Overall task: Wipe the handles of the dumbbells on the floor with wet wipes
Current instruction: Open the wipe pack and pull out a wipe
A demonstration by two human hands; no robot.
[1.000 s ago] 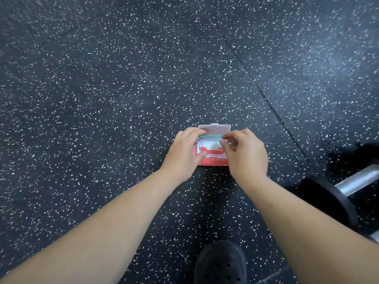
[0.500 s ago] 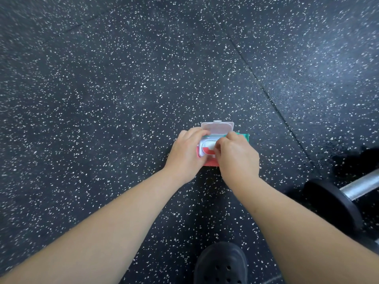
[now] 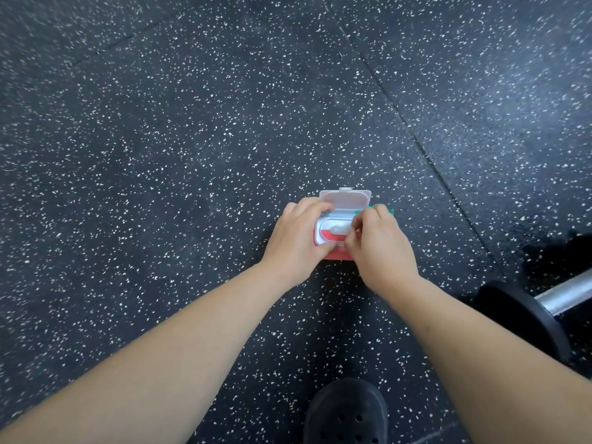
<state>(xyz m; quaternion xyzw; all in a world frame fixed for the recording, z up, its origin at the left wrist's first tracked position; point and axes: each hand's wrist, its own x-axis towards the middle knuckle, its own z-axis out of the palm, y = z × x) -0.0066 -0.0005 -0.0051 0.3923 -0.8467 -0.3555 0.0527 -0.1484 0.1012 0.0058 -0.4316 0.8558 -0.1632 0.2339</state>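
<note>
View from above, looking down at two bare forearms reaching forward over a black rubber floor [image 3: 192,139] flecked with white. A seam between floor mats runs diagonally from the top centre toward the right.

A small pack of wet wipes [image 3: 336,255], red with a green edge, lies flat on the floor in the middle of the view. Its white lid [image 3: 346,199] is flipped open and stands up on the far side. Below the lid is an oval opening, with the tip of a white wipe [image 3: 338,230] poking out of it.

The left hand [image 3: 296,238] holds the left side of the pack. Its grip is curled round the pack, fingers over the far edge and thumb at the near edge. The right hand [image 3: 381,245] covers the right side of the pack. Its grip is pressed together, thumb and fingertips pinching the right end of the wipe at the opening.

A dumbbell [image 3: 525,318] lies on the floor at the right edge, well apart from the pack and touched by neither hand. One black round end shows, with a shiny metal handle [image 3: 567,294] running off to the right.

The toe of a black shoe [image 3: 347,411] with holes sits at the bottom centre, between the forearms.
</note>
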